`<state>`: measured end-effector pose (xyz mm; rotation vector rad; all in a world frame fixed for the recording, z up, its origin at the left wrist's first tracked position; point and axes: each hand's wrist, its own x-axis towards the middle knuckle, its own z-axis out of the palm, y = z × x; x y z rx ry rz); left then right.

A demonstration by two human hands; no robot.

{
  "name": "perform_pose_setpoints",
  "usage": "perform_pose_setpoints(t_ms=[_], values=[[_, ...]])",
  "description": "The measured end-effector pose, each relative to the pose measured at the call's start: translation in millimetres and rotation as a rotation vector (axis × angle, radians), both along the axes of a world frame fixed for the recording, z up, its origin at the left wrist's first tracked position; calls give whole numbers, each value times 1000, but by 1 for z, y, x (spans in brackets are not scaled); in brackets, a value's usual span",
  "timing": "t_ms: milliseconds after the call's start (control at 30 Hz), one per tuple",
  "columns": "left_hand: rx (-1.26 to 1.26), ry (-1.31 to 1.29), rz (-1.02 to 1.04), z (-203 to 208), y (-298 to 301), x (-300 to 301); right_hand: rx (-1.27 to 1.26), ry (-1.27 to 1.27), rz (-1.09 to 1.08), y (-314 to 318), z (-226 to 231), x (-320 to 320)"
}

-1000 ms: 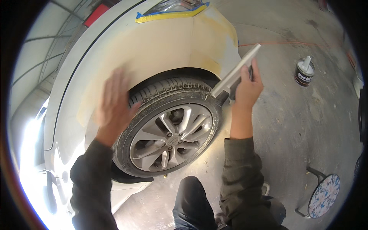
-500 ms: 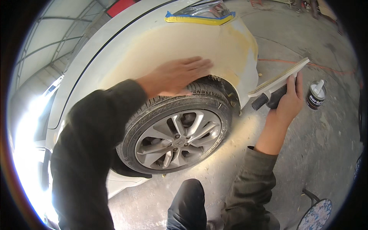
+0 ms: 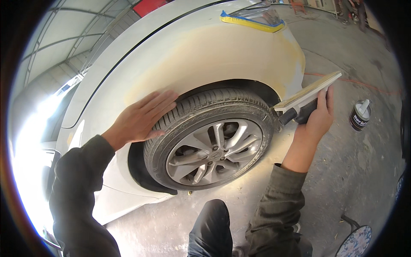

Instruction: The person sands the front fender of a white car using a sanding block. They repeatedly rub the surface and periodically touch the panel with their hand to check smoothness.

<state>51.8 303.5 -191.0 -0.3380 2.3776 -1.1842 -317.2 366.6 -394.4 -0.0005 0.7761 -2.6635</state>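
Observation:
My left hand (image 3: 147, 113) lies flat, fingers together and stretched out, on the car's pale fender (image 3: 214, 55) along the wheel arch. Its thumb reaches toward the dirty tyre (image 3: 222, 101). Cream and yellowish patches of filler or primer show on the fender. Out to the right of the wheel, my right hand (image 3: 319, 115) is wrapped round the black handle of a long sanding block (image 3: 309, 92). The block has a flat pale pad turned up toward the car and a short black round stub at its near end. It is held clear of the fender.
Blue and yellow tape edges the film-covered headlight (image 3: 252, 21). An open can (image 3: 360, 116) with a white tool in it stands on the concrete floor, right of the block. An orange cord (image 3: 368, 87) runs behind. A round, speckled stool seat (image 3: 355, 242) is at lower right. People's legs show far off.
My left hand has slid left and down along the wheel arch, from above the tyre to the fender's rear part. The view has shifted slightly. My right hand still holds the sanding block.

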Motion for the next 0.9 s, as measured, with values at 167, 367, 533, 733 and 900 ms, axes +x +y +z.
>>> perform_pose_setpoints(t_ms=[167,367,533,733,900], values=[[-101,47,-34,-9,14,44,27,-12,67,6,-3,18],[-50,87,-63,-29,-10,-24,10,23,85,13,2,25],[-34,168,-53,-34,-11,-46,-5,1,115,15,4,25],[127,576,114,-91,31,7,54,36,140,16,0,27],[866,1642,476,-127,33,-30,-5,19,197,20,1,41]])
